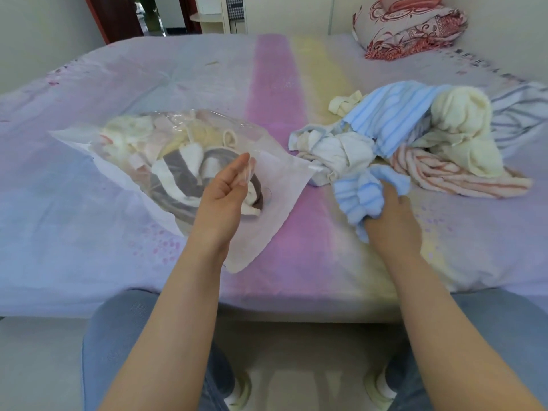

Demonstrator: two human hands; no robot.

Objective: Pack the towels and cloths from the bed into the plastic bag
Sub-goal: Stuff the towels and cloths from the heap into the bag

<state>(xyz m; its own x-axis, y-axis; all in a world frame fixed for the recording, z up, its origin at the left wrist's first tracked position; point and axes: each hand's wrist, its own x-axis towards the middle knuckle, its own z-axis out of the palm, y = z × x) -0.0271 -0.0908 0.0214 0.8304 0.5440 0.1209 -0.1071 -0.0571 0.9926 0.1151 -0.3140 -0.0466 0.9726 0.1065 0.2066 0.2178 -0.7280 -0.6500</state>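
Note:
A clear plastic bag [275, 185] lies on the bed left of centre, stuffed with cream and grey-striped cloths. My left hand [225, 188] pinches the bag's upper edge at its mouth and lifts it. My right hand [391, 221] is closed on a bunched light blue towel [364, 197] just right of the bag's mouth. Behind it lies a loose pile: a blue striped towel [394, 120], a cream towel [462, 126], a white cloth [341, 152] and a pink striped towel [450, 176].
The bed [178, 84] has a pastel sheet with a pink and yellow band. A grey-striped cloth [522, 111] lies at the right edge. A folded red-patterned quilt [412, 28] sits at the far right corner. My knees in jeans are at the near bed edge.

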